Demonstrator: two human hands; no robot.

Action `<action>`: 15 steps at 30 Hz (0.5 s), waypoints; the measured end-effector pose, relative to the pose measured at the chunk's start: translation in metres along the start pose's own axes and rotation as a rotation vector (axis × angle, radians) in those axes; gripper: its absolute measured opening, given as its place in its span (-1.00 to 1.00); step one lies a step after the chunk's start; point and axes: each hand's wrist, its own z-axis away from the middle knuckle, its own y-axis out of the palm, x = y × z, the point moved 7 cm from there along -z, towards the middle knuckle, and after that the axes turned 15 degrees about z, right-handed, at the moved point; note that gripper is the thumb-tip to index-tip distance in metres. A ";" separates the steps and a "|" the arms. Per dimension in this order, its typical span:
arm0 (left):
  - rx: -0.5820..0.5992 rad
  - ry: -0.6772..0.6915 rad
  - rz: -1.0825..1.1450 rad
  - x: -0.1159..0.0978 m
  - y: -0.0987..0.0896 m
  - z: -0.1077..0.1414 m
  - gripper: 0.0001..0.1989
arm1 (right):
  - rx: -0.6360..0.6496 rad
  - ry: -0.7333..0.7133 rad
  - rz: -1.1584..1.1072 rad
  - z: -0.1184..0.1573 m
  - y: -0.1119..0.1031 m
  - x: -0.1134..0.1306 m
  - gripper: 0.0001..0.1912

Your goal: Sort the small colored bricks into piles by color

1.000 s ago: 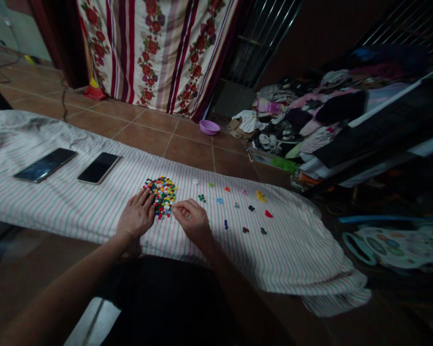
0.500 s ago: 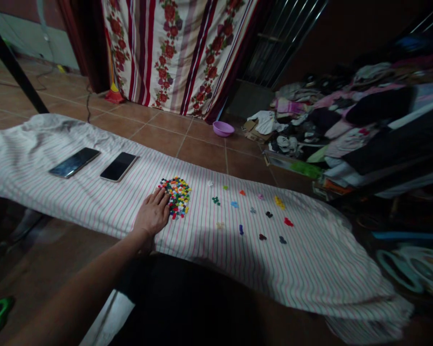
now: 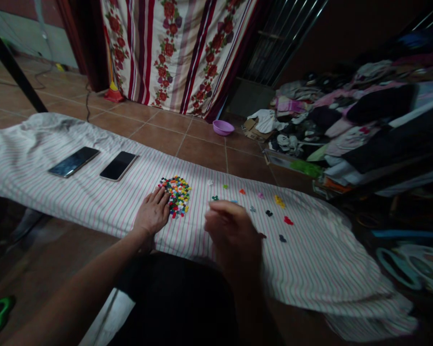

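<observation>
My left hand (image 3: 152,211) lies flat on the striped cloth (image 3: 104,202), its fingers stretched out. The fingertips touch the left edge of a pile of small multicoloured pieces (image 3: 179,196). Over the cloth to the right of the pile is my right hand (image 3: 234,230), blurred, with curled fingers; anything inside them cannot be made out. It covers part of the small single-colour groups laid out there. Among those still showing are yellow pieces (image 3: 279,201), red pieces (image 3: 288,220), black pieces (image 3: 269,213) and dark green pieces (image 3: 215,198).
Two phones, one dark (image 3: 74,162) and one light-edged (image 3: 119,166), lie on the cloth's left half. Beyond it, a purple basin (image 3: 223,128) stands on the tiled floor before a flowered curtain (image 3: 169,53). A heap of clothes (image 3: 332,110) fills the right side.
My right hand has come into view from below and now hides several of the sorted groups. My left hand stays in place by the pile.
</observation>
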 end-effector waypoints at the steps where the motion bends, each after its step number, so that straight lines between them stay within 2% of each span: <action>1: -0.001 0.000 0.002 0.000 0.000 0.000 -0.55 | 0.020 0.019 0.035 -0.001 0.011 -0.010 -0.80; 5: -0.012 0.005 0.005 0.000 0.000 0.000 -0.55 | 0.165 0.078 0.307 0.001 0.065 -0.065 -0.86; 8: -0.012 0.014 0.001 0.000 0.000 0.000 -0.55 | 0.267 0.113 0.467 0.006 0.093 -0.099 -0.84; 11: -0.014 0.018 -0.007 0.000 0.000 0.000 -0.54 | 0.330 0.126 0.555 0.008 0.105 -0.113 -0.82; 15: -0.025 0.023 -0.005 0.000 0.000 0.000 -0.54 | 0.413 0.151 0.621 0.003 0.108 -0.114 -0.80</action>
